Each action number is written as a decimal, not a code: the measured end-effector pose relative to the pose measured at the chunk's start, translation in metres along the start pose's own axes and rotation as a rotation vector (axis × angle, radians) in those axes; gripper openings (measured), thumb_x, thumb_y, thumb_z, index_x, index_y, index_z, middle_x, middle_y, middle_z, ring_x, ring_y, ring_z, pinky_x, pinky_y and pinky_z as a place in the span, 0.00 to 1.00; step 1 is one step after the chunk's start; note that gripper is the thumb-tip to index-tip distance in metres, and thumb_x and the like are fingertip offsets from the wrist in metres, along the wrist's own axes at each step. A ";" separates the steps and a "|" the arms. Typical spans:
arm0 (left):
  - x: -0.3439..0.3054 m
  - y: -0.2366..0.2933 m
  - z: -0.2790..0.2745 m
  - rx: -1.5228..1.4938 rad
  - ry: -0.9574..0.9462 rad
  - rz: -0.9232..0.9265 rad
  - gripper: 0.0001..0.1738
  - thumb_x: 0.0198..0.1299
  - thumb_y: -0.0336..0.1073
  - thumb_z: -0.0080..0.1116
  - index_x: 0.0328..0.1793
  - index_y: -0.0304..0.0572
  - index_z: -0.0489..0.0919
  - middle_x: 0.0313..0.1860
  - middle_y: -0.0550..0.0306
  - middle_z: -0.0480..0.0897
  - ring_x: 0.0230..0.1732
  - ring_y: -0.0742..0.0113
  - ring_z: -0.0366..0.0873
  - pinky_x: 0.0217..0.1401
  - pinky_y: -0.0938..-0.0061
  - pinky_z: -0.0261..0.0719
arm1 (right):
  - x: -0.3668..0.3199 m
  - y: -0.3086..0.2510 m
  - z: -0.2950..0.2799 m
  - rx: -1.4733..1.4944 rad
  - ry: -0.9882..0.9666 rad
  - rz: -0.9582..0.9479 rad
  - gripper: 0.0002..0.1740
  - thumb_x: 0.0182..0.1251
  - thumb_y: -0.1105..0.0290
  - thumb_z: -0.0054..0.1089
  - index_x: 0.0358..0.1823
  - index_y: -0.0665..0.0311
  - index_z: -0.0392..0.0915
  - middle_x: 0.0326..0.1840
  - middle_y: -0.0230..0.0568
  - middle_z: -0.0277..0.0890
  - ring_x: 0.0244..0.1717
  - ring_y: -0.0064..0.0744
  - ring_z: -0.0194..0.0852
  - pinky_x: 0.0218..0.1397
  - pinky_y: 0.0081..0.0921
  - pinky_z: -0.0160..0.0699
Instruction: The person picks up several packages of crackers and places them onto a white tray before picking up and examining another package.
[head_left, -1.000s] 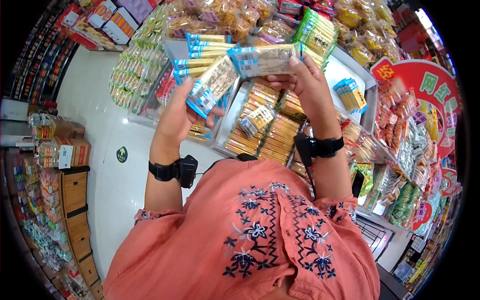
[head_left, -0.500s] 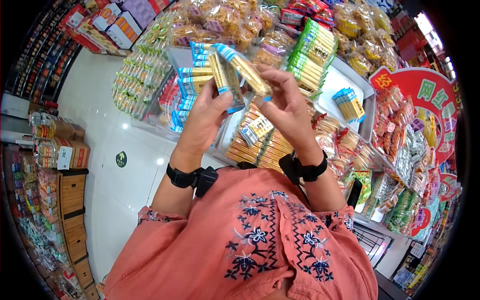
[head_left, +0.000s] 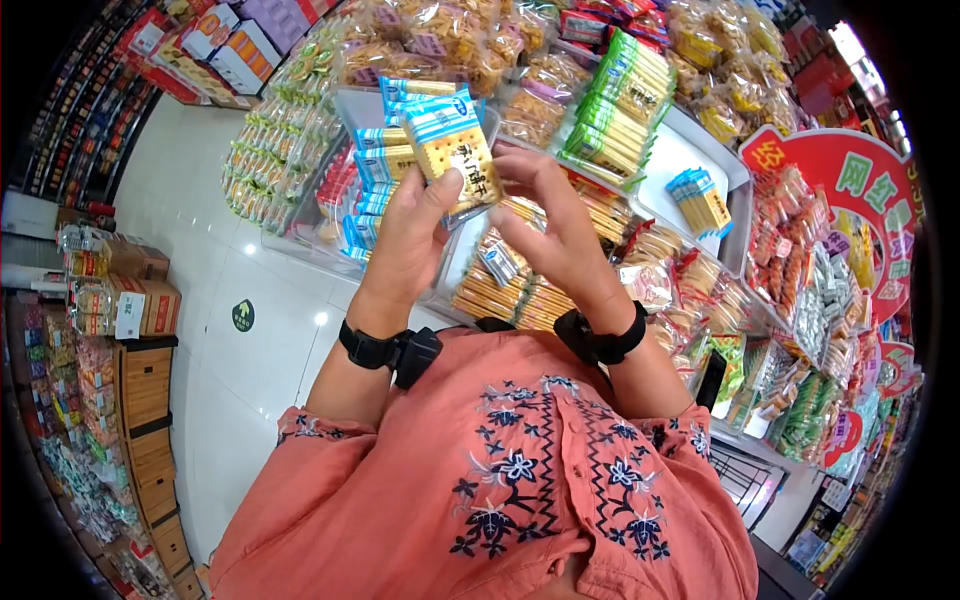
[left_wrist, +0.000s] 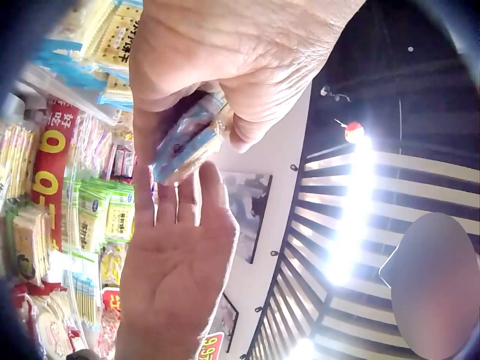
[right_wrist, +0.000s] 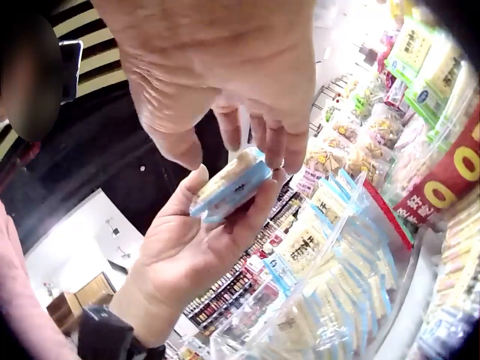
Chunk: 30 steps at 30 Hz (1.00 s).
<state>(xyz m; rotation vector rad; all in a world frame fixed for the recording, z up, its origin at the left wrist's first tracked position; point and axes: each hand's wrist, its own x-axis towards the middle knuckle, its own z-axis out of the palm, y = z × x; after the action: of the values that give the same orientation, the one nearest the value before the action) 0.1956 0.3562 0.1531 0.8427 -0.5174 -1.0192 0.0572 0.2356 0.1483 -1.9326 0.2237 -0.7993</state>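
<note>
In the head view my left hand (head_left: 412,245) holds cracker packs (head_left: 455,150) stacked together, thumb on the top one. That pack has a blue-and-white wrapper end and a printed cracker face with dark characters. The layered pack edges (left_wrist: 191,154) show between thumb and fingers in the left wrist view. My right hand (head_left: 560,225) is close at the stack's right side, its fingers loosely bent. From the left wrist, the right palm (left_wrist: 180,255) looks spread, with nearly straight fingertips right at the packs. More blue cracker packs (head_left: 385,165) stand in a bin behind the left hand.
Green-wrapped packs (head_left: 625,100) lie beyond the right hand. A white tray (head_left: 655,165) bears a small group of blue packs (head_left: 698,203). Rows of stick biscuits (head_left: 545,300) lie below the hands. Bagged snacks (head_left: 435,40) line the back, and tiled floor (head_left: 215,290) extends leftward.
The two packs, held apart in separate hands earlier, are brought together in my left hand, printed face turned up. My right hand has let go of its pack and drawn slightly aside.
</note>
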 end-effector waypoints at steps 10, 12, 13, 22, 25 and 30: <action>0.009 -0.020 0.003 0.666 0.050 0.261 0.30 0.71 0.39 0.62 0.73 0.34 0.67 0.62 0.48 0.78 0.61 0.60 0.77 0.64 0.68 0.74 | -0.001 0.009 -0.003 0.499 -0.023 0.403 0.27 0.80 0.59 0.55 0.70 0.71 0.67 0.61 0.41 0.76 0.60 0.28 0.76 0.63 0.28 0.77; 0.006 -0.019 0.005 0.886 0.019 0.327 0.36 0.68 0.38 0.64 0.77 0.32 0.64 0.66 0.41 0.73 0.67 0.51 0.73 0.69 0.63 0.71 | -0.001 0.008 -0.006 0.573 -0.003 0.444 0.28 0.81 0.57 0.53 0.70 0.71 0.67 0.62 0.40 0.76 0.60 0.28 0.76 0.62 0.27 0.77; 0.002 -0.017 0.011 0.968 0.001 0.385 0.36 0.68 0.38 0.64 0.78 0.32 0.63 0.67 0.40 0.72 0.68 0.50 0.72 0.70 0.63 0.70 | -0.002 0.009 -0.009 0.606 -0.041 0.444 0.27 0.81 0.58 0.52 0.70 0.70 0.68 0.63 0.38 0.75 0.61 0.27 0.74 0.63 0.27 0.75; -0.001 -0.015 0.025 1.137 -0.106 0.671 0.39 0.61 0.27 0.67 0.79 0.38 0.65 0.71 0.42 0.71 0.71 0.45 0.69 0.72 0.59 0.69 | -0.002 0.002 -0.025 0.673 -0.032 0.405 0.24 0.75 0.70 0.48 0.70 0.66 0.70 0.65 0.35 0.74 0.65 0.26 0.70 0.69 0.28 0.68; 0.000 -0.015 0.027 1.158 -0.130 0.690 0.39 0.61 0.28 0.67 0.78 0.38 0.66 0.71 0.42 0.71 0.72 0.46 0.69 0.73 0.59 0.68 | -0.003 0.002 -0.028 0.644 -0.014 0.398 0.24 0.75 0.70 0.48 0.71 0.65 0.70 0.65 0.35 0.74 0.65 0.26 0.70 0.69 0.28 0.69; 0.001 -0.017 0.026 1.133 -0.162 0.680 0.37 0.63 0.29 0.67 0.78 0.38 0.66 0.71 0.44 0.70 0.73 0.48 0.67 0.74 0.60 0.67 | -0.006 0.004 -0.032 0.604 -0.008 0.422 0.25 0.75 0.69 0.51 0.72 0.65 0.69 0.64 0.34 0.74 0.65 0.26 0.69 0.70 0.28 0.69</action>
<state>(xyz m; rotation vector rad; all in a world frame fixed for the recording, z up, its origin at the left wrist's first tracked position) 0.1680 0.3417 0.1551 1.4194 -1.4647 -0.0785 0.0339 0.2131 0.1518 -1.2598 0.3281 -0.4986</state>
